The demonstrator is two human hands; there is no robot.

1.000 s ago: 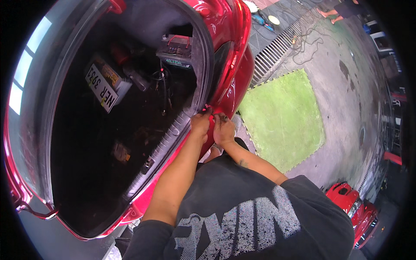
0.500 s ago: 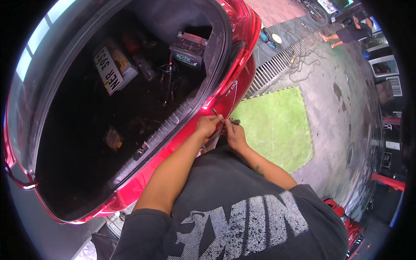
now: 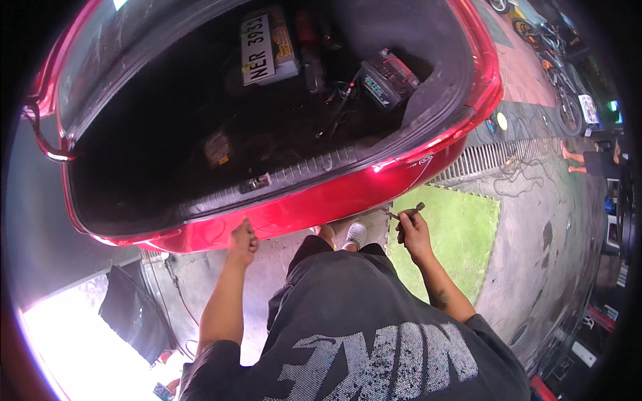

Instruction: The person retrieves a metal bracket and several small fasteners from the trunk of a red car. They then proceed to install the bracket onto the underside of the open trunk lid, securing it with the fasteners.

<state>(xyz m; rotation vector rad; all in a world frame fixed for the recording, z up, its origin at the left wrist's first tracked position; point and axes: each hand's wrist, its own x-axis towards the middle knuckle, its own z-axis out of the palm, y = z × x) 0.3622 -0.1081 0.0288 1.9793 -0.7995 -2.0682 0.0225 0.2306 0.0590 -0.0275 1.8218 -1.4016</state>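
Grey concrete pavement (image 3: 535, 254) spreads under the scene, with a square green mat (image 3: 455, 234) on the person's right and a metal drain grate (image 3: 481, 160) beyond it.

Biggest of all is the red car (image 3: 321, 200), its boot (image 3: 221, 134) wide open and dark inside. A white number plate (image 3: 257, 50), a black car battery (image 3: 388, 77) with loose wires beside it, and some small items too dim to name lie on the boot floor. A ribbed sill with a latch (image 3: 257, 182) runs along the boot's near edge, and the glossy rear bumper curves just below it.

The person stands right behind the bumper in a dark printed shirt (image 3: 361, 334), 1 light shoe (image 3: 356, 234) showing beneath.

The left hand (image 3: 242, 239) is curled loosely, its knuckles touching the lower edge of the bumper near the middle; its grip holds nothing that can be seen.

The right hand (image 3: 413, 230) is well clear of the car, raised over the near edge of the green mat. Its grip is closed around a small slim metal tool (image 3: 403, 213), dull grey, which juts out sideways from the fingers at both ends; its exact kind cannot be told.

Open pavement lies to the right; a dark sheet (image 3: 134, 314) lies on the ground at lower left.
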